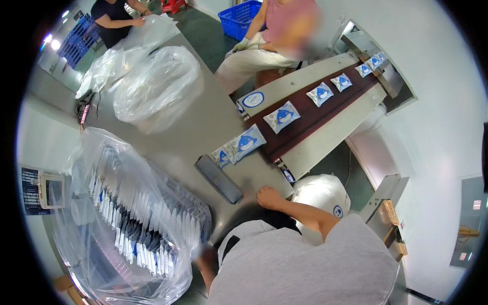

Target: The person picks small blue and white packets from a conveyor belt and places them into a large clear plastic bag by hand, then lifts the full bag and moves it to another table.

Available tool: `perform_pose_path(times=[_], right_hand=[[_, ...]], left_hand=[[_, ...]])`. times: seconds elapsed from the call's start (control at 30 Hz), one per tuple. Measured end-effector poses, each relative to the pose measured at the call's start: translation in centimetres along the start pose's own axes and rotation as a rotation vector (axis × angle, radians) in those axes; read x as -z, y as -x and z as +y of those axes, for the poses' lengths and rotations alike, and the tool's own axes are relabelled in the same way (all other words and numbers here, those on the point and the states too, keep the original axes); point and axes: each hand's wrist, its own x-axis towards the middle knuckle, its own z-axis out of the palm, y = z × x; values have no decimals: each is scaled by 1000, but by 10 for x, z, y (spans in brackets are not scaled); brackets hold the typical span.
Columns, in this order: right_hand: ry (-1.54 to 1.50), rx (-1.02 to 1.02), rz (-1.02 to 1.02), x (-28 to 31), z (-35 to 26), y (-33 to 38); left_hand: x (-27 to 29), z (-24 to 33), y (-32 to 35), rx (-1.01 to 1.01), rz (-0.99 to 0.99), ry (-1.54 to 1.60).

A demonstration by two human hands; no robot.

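Observation:
My right hand (269,197) rests at the near edge of the metal table (168,147), its fingers curled in with nothing showing in them. Low by my side hangs my left hand (205,258), close to a big clear plastic bag (175,284); its fingers are blurred. Rows of upright packets (137,229) fill that bag. A dark grey padded bar (218,179) lies on the table, left of my right hand. Against it lean two pillow-shaped packets with a blue whale-like print, the nearer-to-belt packet (248,144) overlapping the other packet (222,155).
A dark red conveyor belt (305,123) carries several more packets from the wall opening to the table. Loose clear bags (155,91) lie at the table's far end. One co-worker (114,20) handles plastic there; another person (254,56) sits beside the belt. A white sack (323,195) stands right.

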Motion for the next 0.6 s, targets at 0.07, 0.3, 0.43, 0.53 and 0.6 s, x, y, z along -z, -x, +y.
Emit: perform_pose_path(times=[0.07, 0.3, 0.43, 0.53, 0.6], right_hand=[[-155, 79, -199, 24, 11, -12], [-324, -73, 482, 214, 173, -71], [408, -195, 394, 229, 307, -77], [401, -173, 5, 248, 313, -91], [496, 34, -154, 268, 303, -107]], left_hand=[[16, 1, 10, 42, -61, 44], [1, -16, 46, -224, 235, -16], [-11, -19, 56, -122, 115, 24], [-23, -22, 75, -56, 75, 58], [-27, -22, 83, -29, 48, 72]])
